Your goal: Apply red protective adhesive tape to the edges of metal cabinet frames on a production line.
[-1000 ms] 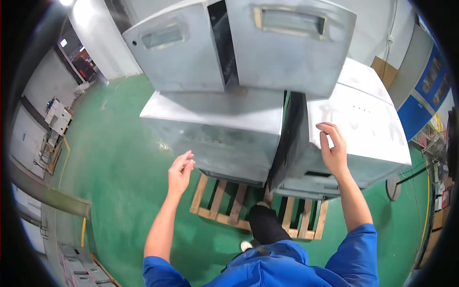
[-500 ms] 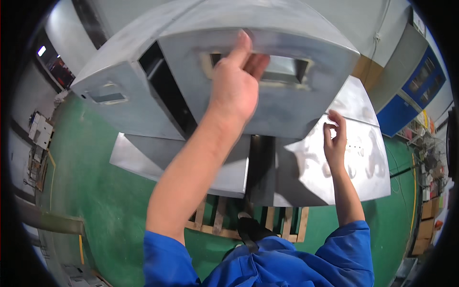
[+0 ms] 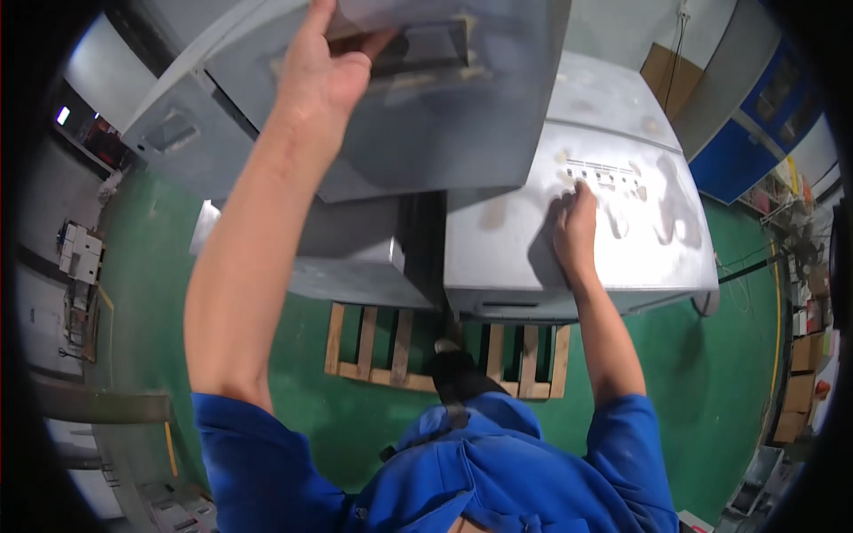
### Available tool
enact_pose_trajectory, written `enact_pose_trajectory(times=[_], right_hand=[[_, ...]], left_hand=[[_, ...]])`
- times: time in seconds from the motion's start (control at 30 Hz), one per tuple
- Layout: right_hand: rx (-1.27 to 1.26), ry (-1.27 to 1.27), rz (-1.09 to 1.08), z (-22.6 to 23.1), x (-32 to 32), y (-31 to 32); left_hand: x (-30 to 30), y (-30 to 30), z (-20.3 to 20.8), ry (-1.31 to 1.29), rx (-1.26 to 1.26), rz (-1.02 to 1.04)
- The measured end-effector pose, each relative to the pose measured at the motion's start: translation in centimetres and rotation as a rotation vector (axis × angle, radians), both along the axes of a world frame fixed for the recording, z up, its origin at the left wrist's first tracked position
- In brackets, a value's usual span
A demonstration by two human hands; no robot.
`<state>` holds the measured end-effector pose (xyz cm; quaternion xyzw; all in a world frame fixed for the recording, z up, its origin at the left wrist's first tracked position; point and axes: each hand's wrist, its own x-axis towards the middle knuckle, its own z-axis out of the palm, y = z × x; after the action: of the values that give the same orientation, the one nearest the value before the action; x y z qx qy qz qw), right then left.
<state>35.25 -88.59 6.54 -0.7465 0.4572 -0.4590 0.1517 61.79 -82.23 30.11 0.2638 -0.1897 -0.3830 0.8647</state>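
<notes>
My left hand [image 3: 322, 80] holds a grey metal casing panel [image 3: 426, 147] by its rectangular cutout. The fingers reach into the opening, with the thumb on the outer face. The panel is tilted and stands raised above the lower casings. To its right lies a bright metal casing [image 3: 506, 253] with a row of small holes and slots in its top face. Just below those holes is my right hand [image 3: 577, 226], its fingers curled closed and nothing visible in them. Whether it touches the metal is unclear.
Another grey casing with a cutout [image 3: 182, 147] is at the left. A wooden pallet [image 3: 400, 373] rests on the green floor beneath, by my feet. At the far right stand a blue and grey cabinet [image 3: 733, 155] and stacked cardboard boxes [image 3: 795, 400].
The panel has moved left and upward with my left hand, uncovering more of the bright casing and its holes. My right hand has moved left, and its fingers have curled in more tightly.
</notes>
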Motion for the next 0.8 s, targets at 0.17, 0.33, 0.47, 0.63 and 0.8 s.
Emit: enact_pose_trajectory(times=[0.17,0.33,0.47,0.63,0.8], right_hand=[[0.166,-0.327,-0.008,-0.5,-0.7,-1.8],[0.143,-0.344,-0.004,-0.2,-0.3,-1.5],[0.042,-0.289,-0.038,-1.0,-0.5,-2.2],[0.025,-0.251,-0.015,-1.4,-0.4,-2.0],[-0.009,-0.014,0.099,-1.8,0.3,-1.3]], left_hand=[[-3.9,4.4,-0.6,-0.072,-0.086,0.057],[0.5,11.6,-0.4,-0.111,-0.034,-0.026],[-5.7,16.3,-0.4,-0.059,-0.015,0.128],[-4.7,21.4,-0.7,-0.162,0.043,0.285],[-4.5,23.4,-1.0,-0.201,0.092,0.275]])
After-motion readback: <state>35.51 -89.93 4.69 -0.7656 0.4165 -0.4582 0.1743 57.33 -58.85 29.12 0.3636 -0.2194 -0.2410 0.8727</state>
